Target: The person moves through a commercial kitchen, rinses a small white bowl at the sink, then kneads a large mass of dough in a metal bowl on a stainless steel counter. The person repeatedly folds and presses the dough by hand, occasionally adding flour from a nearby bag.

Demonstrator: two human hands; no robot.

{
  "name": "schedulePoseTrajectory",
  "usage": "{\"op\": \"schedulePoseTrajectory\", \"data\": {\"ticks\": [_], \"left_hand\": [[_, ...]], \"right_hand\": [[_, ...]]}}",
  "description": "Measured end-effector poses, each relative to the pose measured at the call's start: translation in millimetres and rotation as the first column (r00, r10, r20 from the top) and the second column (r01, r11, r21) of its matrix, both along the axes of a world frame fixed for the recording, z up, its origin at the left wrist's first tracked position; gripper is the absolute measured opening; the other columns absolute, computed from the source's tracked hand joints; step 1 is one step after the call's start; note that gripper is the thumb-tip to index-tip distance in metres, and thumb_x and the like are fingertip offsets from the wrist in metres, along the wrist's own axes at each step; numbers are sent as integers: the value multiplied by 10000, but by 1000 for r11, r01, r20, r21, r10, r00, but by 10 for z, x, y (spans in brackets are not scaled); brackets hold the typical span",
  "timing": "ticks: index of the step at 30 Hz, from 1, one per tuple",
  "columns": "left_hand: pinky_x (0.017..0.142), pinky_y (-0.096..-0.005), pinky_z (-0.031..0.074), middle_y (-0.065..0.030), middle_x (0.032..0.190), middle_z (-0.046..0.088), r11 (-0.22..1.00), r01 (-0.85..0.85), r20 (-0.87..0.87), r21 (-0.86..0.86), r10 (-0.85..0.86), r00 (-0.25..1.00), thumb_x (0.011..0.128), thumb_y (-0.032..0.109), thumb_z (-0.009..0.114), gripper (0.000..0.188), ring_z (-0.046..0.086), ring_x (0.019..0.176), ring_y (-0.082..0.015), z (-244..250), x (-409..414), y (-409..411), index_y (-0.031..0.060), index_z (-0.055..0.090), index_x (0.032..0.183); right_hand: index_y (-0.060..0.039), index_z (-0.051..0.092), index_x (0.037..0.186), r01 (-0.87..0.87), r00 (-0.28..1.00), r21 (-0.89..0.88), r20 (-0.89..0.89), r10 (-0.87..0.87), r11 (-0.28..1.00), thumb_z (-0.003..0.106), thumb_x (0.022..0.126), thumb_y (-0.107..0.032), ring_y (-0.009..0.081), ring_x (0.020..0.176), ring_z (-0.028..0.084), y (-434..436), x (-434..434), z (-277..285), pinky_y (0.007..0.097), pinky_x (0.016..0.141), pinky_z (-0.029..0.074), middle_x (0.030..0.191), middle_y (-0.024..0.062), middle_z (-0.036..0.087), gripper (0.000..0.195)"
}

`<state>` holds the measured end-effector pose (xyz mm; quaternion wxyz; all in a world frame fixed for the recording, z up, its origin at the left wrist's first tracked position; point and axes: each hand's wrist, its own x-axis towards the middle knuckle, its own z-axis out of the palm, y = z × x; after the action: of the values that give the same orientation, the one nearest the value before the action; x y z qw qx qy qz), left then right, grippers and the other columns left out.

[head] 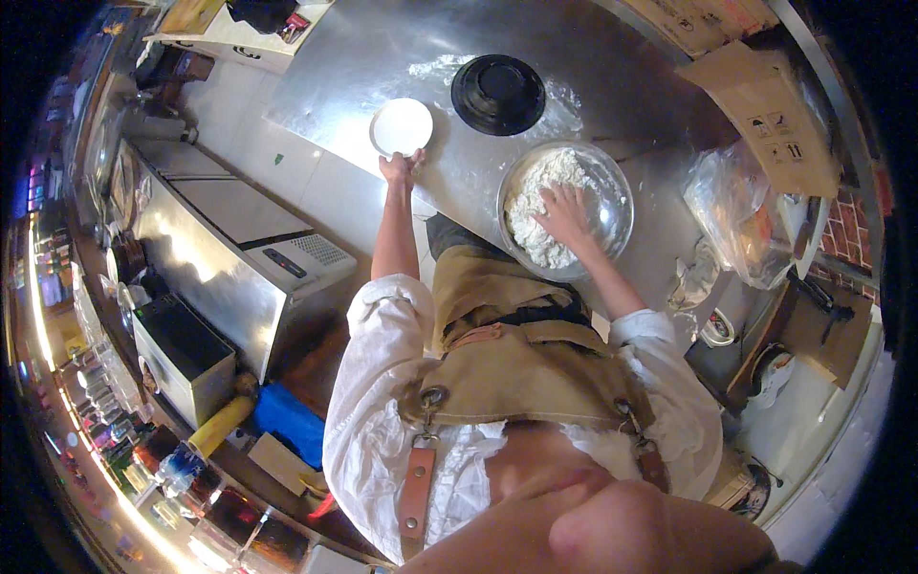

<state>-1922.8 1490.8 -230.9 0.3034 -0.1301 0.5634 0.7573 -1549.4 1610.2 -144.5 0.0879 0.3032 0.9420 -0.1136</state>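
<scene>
My left hand [402,168] grips the near rim of a round white bowl [401,127] at the left part of the steel table [344,57]. Its contents cannot be made out. My right hand [566,214] rests with spread fingers on shaggy, floury dough [545,179] inside a wide metal mixing bowl [618,215]. The fingertips are partly sunk in the dough, and whether they grip any of it cannot be told. Beyond both hands, an upside-down black bowl [498,95] sits on the table with flour [563,107] scattered around it.
At the right are a clear plastic bag [731,215], an open cardboard box [771,115] and a crumpled cloth [696,276]. A steel-sided appliance [215,251] stands to the left, across a strip of tiled floor [287,158]. The table's near edge runs close to my apron.
</scene>
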Motion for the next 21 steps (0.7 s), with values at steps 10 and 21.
{"op": "schedulePoseTrajectory", "data": {"ticks": [10, 21], "left_hand": [[623, -355, 630, -341, 1134, 543, 967, 224, -127, -120, -239, 963, 880, -70, 390, 449, 693, 704, -368, 789, 696, -88, -158, 264, 1301], [647, -352, 621, -304, 998, 622, 852, 501, -233, -152, -523, 820, 927, -42, 371, 392, 702, 652, -319, 1322, 1464, 21, -92, 319, 1312]], "right_hand": [[-146, 525, 1359, 158, 982, -113, -85, -168, 981, 582, 895, -476, 373, 1350, 367, -71, 151, -92, 542, 1127, 235, 1443, 174, 432, 573], [-98, 522, 1347, 267, 926, -168, -229, -301, 949, 609, 891, -428, 389, 1329, 375, -170, 671, -380, 516, 1121, 251, 1426, 194, 435, 569]]}}
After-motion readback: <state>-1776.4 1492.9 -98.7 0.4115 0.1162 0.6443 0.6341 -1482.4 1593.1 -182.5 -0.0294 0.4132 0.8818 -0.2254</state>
